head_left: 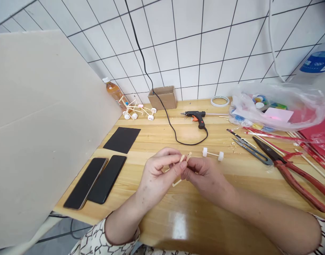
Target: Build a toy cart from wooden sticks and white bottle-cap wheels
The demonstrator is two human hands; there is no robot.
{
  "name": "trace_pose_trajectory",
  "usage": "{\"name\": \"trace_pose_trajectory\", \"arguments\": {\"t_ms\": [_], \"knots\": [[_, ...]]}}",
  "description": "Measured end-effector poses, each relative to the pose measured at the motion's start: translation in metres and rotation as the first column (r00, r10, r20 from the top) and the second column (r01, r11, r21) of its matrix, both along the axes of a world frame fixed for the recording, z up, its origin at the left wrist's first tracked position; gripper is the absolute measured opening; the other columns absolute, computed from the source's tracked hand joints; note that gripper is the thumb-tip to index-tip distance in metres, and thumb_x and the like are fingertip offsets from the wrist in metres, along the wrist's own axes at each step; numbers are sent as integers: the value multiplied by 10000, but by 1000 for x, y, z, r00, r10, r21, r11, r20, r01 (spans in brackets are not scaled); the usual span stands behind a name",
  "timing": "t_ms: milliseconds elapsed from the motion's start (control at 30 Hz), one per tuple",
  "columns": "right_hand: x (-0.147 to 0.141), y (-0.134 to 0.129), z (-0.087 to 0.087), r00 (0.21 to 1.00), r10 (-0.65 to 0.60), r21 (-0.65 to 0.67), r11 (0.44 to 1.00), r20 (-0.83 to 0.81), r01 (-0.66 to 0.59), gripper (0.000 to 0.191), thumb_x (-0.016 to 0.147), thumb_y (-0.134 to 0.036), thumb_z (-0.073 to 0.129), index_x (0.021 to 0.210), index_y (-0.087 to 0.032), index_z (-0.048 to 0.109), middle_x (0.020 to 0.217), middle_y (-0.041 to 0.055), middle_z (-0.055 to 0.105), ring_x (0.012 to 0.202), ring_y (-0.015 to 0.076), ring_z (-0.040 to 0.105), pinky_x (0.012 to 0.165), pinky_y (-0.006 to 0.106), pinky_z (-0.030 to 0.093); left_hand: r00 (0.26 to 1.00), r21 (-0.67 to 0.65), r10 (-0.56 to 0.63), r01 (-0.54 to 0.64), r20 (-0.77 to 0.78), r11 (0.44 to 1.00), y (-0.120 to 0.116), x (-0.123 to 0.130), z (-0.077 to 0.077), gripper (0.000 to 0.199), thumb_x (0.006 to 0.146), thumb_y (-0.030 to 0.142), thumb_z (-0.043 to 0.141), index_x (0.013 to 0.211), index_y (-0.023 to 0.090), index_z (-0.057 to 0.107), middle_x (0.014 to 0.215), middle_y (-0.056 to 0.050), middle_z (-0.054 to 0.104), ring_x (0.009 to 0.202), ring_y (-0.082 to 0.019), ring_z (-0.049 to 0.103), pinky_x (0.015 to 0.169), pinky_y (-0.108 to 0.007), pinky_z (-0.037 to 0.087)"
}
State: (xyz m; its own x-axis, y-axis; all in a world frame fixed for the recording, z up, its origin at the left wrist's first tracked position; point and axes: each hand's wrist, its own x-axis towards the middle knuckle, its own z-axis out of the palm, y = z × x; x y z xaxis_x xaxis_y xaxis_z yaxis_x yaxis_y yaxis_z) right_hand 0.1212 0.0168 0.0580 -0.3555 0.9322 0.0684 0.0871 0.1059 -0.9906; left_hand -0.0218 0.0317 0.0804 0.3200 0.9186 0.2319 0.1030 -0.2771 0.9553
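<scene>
Both hands meet over the middle of the table, pinching a small frame of thin wooden sticks (177, 183). My left hand (159, 173) is closed on it, thumb and fingers around the stick ends that poke up. From the right side, my right hand (204, 173) grips the same sticks with thumb and forefinger. Fingers hide much of the frame, so its full shape is unclear. Just beyond my right hand lies a stick axle with two white wheels (213, 154). Farther back rests a black hot glue gun (195, 116) with an orange trigger.
Two phones (106, 180) and a black sheet (122, 140) lie at left. Small stick models with wheels (138, 109), a bottle (114, 91) and a cardboard box (162, 97) stand behind. At right are snips (254, 150), red-handled pliers (292, 173), tape (220, 101) and a plastic bag (305, 102).
</scene>
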Motion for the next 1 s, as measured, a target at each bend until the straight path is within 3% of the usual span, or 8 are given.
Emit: {"name": "trace_pose_trajectory", "arguments": {"t_ms": [200,333,400,533,633,800,900,1000], "knots": [[-4,1,-3,989,51,54,997,141,-59,240,864,-285,431,691,-178,559,650,-11,543,621,118,497,571,239,401,993,123,11,4,-117,992,1,-4,-7,75,790,160,603,757,163,670,770,-45,614,732,-136,581,654,-256,482],[4,4,8,932,100,75,988,348,-134,196,822,-239,463,667,-175,564,573,-21,506,523,98,434,481,227,331,985,111,-8,27,-173,993,1,-10,-3,121,829,175,552,747,163,640,744,-37,614,713,-129,569,644,-245,464],[11,6,17,917,74,70,991,392,-110,198,813,-255,474,667,-177,582,570,-13,532,519,102,448,477,232,334,982,97,-11,29,-189,995,0,-12,1,142,838,189,540,724,160,618,689,-23,590,658,-119,542,606,-237,446],[21,10,30,962,-72,98,994,264,48,127,763,-308,578,726,-186,585,614,-5,579,568,113,502,526,241,412,969,38,-56,67,-243,997,-3,-15,8,199,858,212,506,686,153,585,610,1,542,574,-97,491,537,-212,406],[19,10,31,985,-81,142,988,151,59,112,755,-302,611,779,-195,585,639,-8,592,582,108,517,549,235,438,956,3,-109,114,-273,993,-4,-14,10,186,862,212,499,716,149,596,643,-5,580,608,-101,527,574,-207,427],[12,10,21,981,-116,208,975,159,81,86,778,-204,557,693,-198,569,569,-28,567,518,88,488,477,214,378,910,-14,-159,166,-383,986,-2,-14,9,218,872,215,474,694,147,580,630,0,566,602,-98,517,575,-204,431],[12,13,16,978,-156,159,978,140,133,97,782,-219,550,689,-194,566,600,-20,580,552,96,505,509,224,395,917,47,-92,120,-387,992,-2,-15,6,97,852,201,511,874,165,599,698,-1,591,638,-100,542,604,-205,463],[13,18,11,982,-184,31,983,51,183,117,782,-279,561,707,-189,561,650,-5,590,601,111,526,550,243,428,925,210,9,77,-380,975,-3,-16,3,250,803,169,582,1051,191,554,836,-24,627,702,-110,574,648,-222,496]]}}
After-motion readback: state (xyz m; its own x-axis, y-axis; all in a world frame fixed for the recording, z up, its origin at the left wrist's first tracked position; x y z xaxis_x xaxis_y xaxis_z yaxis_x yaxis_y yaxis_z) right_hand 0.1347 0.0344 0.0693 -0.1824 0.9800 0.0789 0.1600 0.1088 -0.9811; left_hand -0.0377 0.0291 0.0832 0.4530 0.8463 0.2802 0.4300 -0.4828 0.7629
